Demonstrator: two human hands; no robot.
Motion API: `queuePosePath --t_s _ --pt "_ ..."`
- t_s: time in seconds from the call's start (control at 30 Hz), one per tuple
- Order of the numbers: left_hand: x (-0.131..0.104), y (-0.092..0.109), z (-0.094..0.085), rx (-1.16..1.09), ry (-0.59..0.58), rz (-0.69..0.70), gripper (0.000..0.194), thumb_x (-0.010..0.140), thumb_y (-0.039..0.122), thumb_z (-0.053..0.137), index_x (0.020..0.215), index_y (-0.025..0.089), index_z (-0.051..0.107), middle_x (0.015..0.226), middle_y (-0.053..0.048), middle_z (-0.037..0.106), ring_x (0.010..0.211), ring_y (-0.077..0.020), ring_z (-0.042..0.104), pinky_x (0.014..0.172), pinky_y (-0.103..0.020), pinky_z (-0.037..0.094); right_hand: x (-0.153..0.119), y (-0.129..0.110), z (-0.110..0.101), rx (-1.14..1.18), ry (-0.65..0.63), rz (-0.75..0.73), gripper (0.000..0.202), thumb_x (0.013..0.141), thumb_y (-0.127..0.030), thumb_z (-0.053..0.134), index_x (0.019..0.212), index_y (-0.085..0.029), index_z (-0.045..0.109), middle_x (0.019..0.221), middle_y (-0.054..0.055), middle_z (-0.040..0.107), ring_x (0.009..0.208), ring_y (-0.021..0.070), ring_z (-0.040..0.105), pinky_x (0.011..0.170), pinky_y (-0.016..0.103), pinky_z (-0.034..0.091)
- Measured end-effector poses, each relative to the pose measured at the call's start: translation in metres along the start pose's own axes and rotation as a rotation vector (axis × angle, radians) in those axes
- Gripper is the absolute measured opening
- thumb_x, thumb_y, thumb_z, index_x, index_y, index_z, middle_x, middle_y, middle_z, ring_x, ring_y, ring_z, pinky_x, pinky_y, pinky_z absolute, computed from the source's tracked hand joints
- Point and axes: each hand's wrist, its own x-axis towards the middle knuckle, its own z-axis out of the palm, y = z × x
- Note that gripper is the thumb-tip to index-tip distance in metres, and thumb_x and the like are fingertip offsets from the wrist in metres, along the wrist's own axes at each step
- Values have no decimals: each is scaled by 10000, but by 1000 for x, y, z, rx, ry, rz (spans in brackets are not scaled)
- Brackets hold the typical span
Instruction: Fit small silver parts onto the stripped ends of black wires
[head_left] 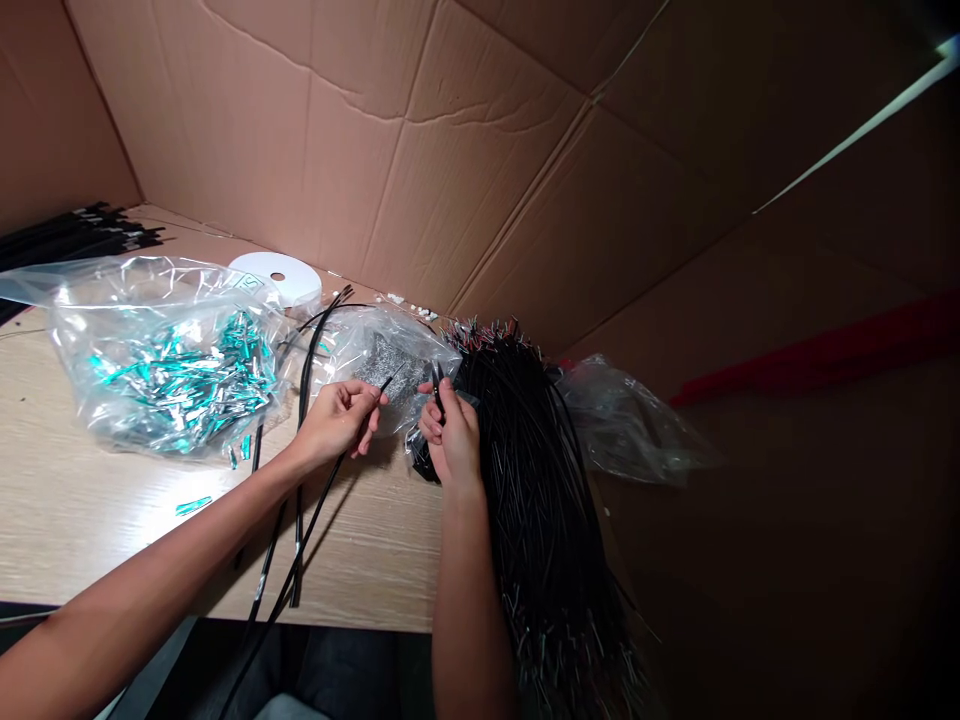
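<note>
A thin black plastic strip (pixel 315 520) is pinched between thumb and fingertips of the left hand (pixel 337 420), its upper tip jutting just past the fingers and its long tail trailing down past the wrist, over the near edge of the pale wood-grain counter (pixel 90 540). The right hand (pixel 450 435) is seen curled shut around another short black strip end (pixel 437 388), which is held upright just above its knuckles. A thick bundle of thin black strips (pixel 532 480) is pressed against the far side of the right hand and is draped over the counter's edge below the forearm. Between and just beyond the two hands, a small clear plastic bag of grey metal bits (pixel 386 365) is laid on the counter. Beyond the left hand's outer side, a large clear plastic bag of shiny teal and silver clips (pixel 172 370) is spread out, with a few loose teal pieces scattered near it. Further back, a flat white round reel (pixel 277 275) is seen, and a stack of black rods (pixel 67 235) lies at the far corner. The work area is enclosed by brown corrugated cardboard walls (pixel 420 130).
</note>
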Motion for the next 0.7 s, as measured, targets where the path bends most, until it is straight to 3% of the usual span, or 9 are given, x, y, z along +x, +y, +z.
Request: queuePosePath --t_s 0.27,0.47,0.57,0.7 --pt "-2 1 1 21 14 2 428 869 548 784 951 147 660 560 52 598 315 -102 502 284 -200 338 1 -2 -4 -77 12 7 495 877 -713 675 957 -225 686 677 -25 500 516 117 436 417 256 254" --pt "-2 0 0 23 15 0 425 881 544 772 971 144 661 572 49 608 320 -103 509 283 -197 337 0 -3 -1 34 52 53 490 797 -653 802 951 -193 729 706 -8 560 559 108 524 427 218 322" --pt "-2 -2 -1 16 5 6 410 894 532 763 975 142 663 576 46 614 323 -103 513 285 -197 342 -2 -4 0 51 36 29 494 786 -646 833 927 -183 728 639 -58 449 484 75 407 409 210 256" --pt "-1 -2 -1 27 2 21 405 913 530 750 977 140 663 583 42 616 322 -99 506 284 -195 339 -3 -1 0 -81 2 -55 431 885 -623 762 895 -196 706 579 -111 263 427 60 195 403 226 172"
